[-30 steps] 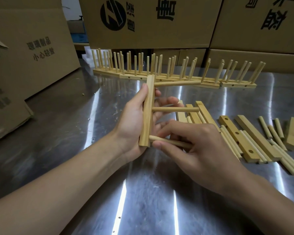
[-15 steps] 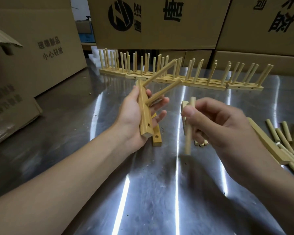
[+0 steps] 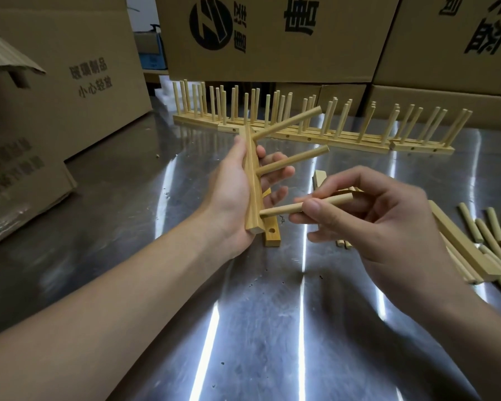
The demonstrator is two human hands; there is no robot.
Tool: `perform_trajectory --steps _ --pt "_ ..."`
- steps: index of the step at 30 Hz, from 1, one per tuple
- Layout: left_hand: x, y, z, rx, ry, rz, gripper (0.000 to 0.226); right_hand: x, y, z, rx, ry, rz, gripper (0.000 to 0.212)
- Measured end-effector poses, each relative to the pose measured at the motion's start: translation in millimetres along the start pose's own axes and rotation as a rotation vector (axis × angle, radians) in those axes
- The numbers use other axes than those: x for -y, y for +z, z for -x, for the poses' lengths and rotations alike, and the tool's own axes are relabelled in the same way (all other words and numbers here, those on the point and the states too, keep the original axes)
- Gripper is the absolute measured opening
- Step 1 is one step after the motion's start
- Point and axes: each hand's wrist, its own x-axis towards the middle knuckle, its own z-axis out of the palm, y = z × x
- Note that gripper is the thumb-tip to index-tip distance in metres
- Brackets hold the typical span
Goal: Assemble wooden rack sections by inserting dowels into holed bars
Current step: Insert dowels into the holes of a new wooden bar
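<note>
Dowel (image 3: 281,210) pinched — right hand (image 3: 388,221), left hand (image 3: 229,195) gripping bar (image 3: 252,180)

Shiny steel table (image 3: 128,227); finished rack sections (image 3: 315,137) along its back; loose bars (image 3: 460,241) and dowels (image 3: 470,224) at right.

The indoor light is moderate and warm, falling from overhead. The steel table (image 3: 104,215) throws it back as long white streaks of glare running toward the camera, the brightest burnt out, with dull grey patches between. Soft, diffuse shadows lie on the metal below the arms. The left hand (image 3: 235,192), right hand (image 3: 388,227), holed bar (image 3: 252,183) and dowel (image 3: 281,211) are sharp. The forearms in the near corners go soft. The cardboard boxes (image 3: 272,39) are evenly lit, their edges bowed by the wide lens.
</note>
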Motion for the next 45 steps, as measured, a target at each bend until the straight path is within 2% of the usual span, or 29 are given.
perform_trajectory --steps 8,12,15,18,21,23,32,38,42,45 --pt "1 1 3 0.025 0.002 -0.008 0.045 2 -3 -1 -0.016 0.031 0.083 0.015" --pt "2 1 5 0.042 0.016 -0.045 0.045 4 -7 0 0.127 -0.069 0.399 0.009" --pt "7 4 7 0.064 0.013 -0.079 0.046 3 -7 1 0.178 -0.203 0.685 0.016" --pt "14 7 9 0.072 0.002 -0.087 0.045 6 -8 0 0.202 -0.300 0.787 0.015" --pt "18 8 10 0.087 -0.015 -0.079 0.045 11 -11 -1 0.276 -0.316 0.858 0.014" --pt "20 8 11 0.098 -0.017 -0.056 0.044 12 -11 -1 0.301 -0.292 0.844 0.014" --pt "20 8 12 0.128 0.069 0.036 0.046 -6 -5 6 0.218 -0.127 0.526 0.016" --pt "20 8 12 0.138 0.174 -0.033 0.043 -8 0 6 0.199 -0.007 0.385 0.017" --pt "19 7 8 0.176 0.289 -0.102 0.043 -10 4 7 0.176 0.183 0.267 0.020" --pt "20 7 4 0.186 0.228 -0.109 0.044 -9 0 5 0.201 0.257 0.307 0.020"
